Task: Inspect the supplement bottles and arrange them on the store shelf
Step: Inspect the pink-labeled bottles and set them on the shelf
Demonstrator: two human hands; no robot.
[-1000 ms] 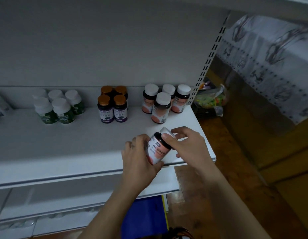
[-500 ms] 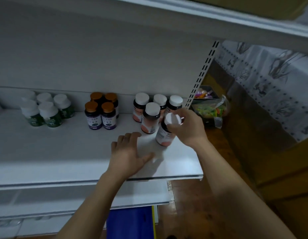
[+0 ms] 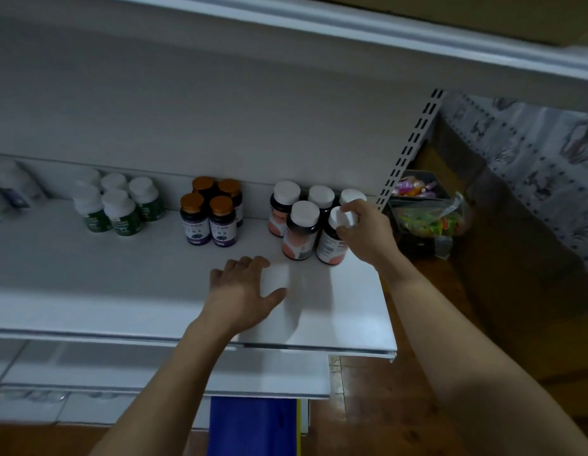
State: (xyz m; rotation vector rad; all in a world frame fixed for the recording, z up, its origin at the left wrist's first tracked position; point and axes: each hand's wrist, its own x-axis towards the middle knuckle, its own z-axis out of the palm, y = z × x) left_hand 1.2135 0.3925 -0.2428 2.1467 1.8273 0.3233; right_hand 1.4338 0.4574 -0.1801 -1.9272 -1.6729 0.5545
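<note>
My right hand (image 3: 365, 232) grips the white cap of a dark supplement bottle with a pink label (image 3: 330, 248), which stands on the white shelf (image 3: 154, 291) at the front right of its group. Beside it stands a matching bottle (image 3: 300, 233), with three more white-capped ones (image 3: 286, 205) behind. My left hand (image 3: 244, 291) rests flat on the shelf, fingers relaxed, holding nothing. Further left stand purple-labelled bottles with orange caps (image 3: 210, 215) and green-labelled bottles with white caps (image 3: 116, 205).
A slotted upright (image 3: 407, 149) ends the shelf on the right. Past it a dark bin of colourful packets (image 3: 424, 209) sits on the wooden floor. An upper shelf edge (image 3: 351, 24) overhangs. A lower shelf (image 3: 154, 373) and a blue box (image 3: 253, 426) lie below.
My right hand carried the pink-label bottle from in front of me onto the shelf, beside the front bottle of its group. My left hand let go of it and settled flat on the shelf.
</note>
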